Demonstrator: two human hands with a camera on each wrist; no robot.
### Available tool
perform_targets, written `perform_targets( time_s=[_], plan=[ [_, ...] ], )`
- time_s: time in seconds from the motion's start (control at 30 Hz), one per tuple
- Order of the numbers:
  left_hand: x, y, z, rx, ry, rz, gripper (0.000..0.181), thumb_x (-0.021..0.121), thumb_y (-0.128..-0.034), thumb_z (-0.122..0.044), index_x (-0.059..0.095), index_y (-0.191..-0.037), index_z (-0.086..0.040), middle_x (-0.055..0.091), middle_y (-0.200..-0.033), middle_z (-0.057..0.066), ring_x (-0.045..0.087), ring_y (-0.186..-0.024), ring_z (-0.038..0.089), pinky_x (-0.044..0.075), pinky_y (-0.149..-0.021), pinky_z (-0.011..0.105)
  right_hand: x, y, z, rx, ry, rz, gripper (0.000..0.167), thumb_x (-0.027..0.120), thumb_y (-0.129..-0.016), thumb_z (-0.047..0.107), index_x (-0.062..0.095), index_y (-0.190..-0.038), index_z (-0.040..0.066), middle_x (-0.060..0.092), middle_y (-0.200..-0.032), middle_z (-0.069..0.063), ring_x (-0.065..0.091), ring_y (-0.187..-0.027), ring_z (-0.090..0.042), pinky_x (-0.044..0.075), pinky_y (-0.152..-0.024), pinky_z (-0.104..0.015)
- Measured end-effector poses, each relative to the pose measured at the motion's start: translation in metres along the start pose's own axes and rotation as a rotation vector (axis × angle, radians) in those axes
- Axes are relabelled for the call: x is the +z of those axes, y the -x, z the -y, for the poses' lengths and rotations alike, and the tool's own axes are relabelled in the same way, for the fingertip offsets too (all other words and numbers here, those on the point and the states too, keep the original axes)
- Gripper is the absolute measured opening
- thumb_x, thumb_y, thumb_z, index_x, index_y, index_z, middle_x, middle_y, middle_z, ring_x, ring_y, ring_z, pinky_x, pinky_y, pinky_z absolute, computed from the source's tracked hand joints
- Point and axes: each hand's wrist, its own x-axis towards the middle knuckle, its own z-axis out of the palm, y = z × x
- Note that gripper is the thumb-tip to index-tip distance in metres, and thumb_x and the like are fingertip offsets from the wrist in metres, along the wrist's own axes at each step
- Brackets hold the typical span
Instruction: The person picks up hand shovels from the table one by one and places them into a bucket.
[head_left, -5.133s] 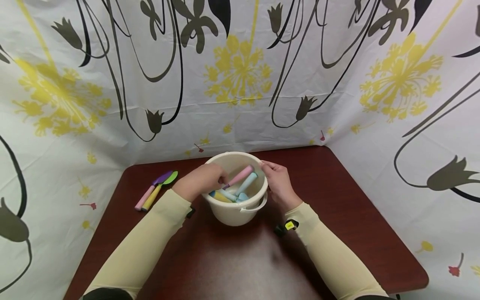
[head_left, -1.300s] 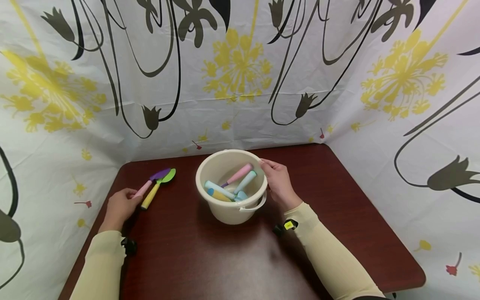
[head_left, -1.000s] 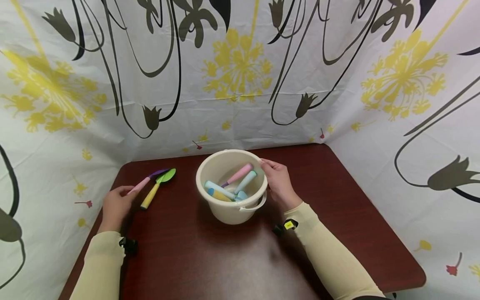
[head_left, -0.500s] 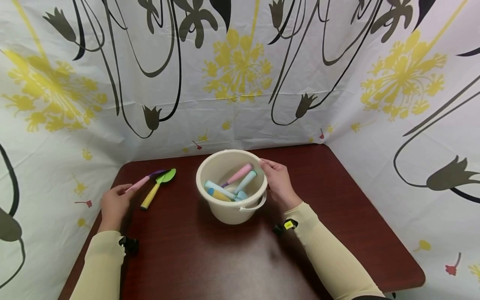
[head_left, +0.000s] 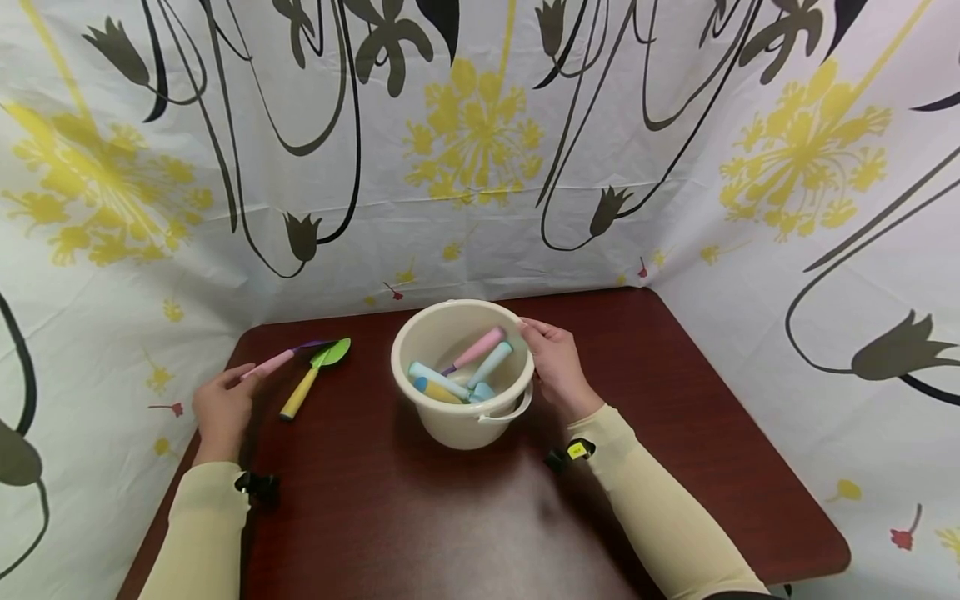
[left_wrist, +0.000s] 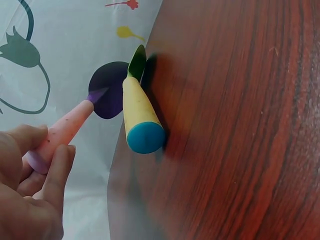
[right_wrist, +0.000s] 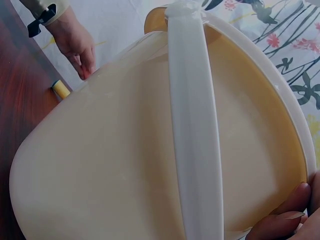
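Observation:
In the head view my left hand (head_left: 223,410) pinches the pink handle of a toy trowel (head_left: 272,364) at the table's left side. Its purple blade reaches toward a second trowel, with a green blade and a yellow handle (head_left: 304,390). The left wrist view shows thumb and fingers around the pink handle (left_wrist: 70,122), beside the blue-ended yellow handle (left_wrist: 141,107). My right hand (head_left: 557,367) grips the rim of a cream bucket (head_left: 461,429). Inside lie several tools, among them a pink handle (head_left: 480,347), light-blue handles (head_left: 492,363) and a yellow one (head_left: 442,392).
A dark red-brown table (head_left: 420,517) carries everything. A patterned white curtain (head_left: 465,250) borders it at the back and sides. The bucket's white carrying handle (right_wrist: 195,125) hangs down along its outer wall.
My left hand has left the bucket and taken hold of the pink-handled trowel, drawing it slightly left, off the green one's side. My right hand stays on the bucket rim.

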Motion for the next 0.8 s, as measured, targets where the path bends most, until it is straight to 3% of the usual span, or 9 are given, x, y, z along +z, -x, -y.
perform_targets(
  time_s=[0.37,0.63,0.8],
  plan=[
    [0.0,-0.003,0.003,-0.082,0.104,-0.043,0.055,0.079,-0.1017,-0.049,0.078,-0.139,-0.009,0.069,-0.141,0.015,0.056,-0.112,0.023,0.046,-0.072,0.023,0.0,-0.001,0.0,-0.003,-0.001,0.001,0.036,0.07,-0.11,0.021,0.075,-0.136,-0.002,0.078,-0.122,-0.023,0.079,-0.091,-0.021,0.066,-0.071,-0.032],
    [0.0,-0.002,-0.001,-0.082,0.142,-0.067,0.054,0.08,-0.1011,-0.048,0.077,-0.14,-0.01,0.067,-0.147,0.015,0.056,-0.122,0.024,0.045,-0.078,0.021,0.001,-0.001,-0.001,0.0,-0.004,-0.004,0.034,0.07,-0.11,0.02,0.076,-0.135,-0.003,0.078,-0.12,-0.021,0.079,-0.092,-0.022,0.066,-0.072,-0.034],
    [-0.001,0.0,-0.008,-0.048,0.148,-0.092,0.05,0.08,-0.1019,-0.044,0.078,-0.138,-0.01,0.068,-0.145,0.015,0.057,-0.116,0.021,0.046,-0.076,0.018,0.001,-0.001,0.0,-0.008,-0.003,-0.003,0.033,0.07,-0.109,0.019,0.076,-0.134,-0.002,0.078,-0.121,-0.022,0.079,-0.093,-0.023,0.066,-0.072,-0.033]
  ],
)
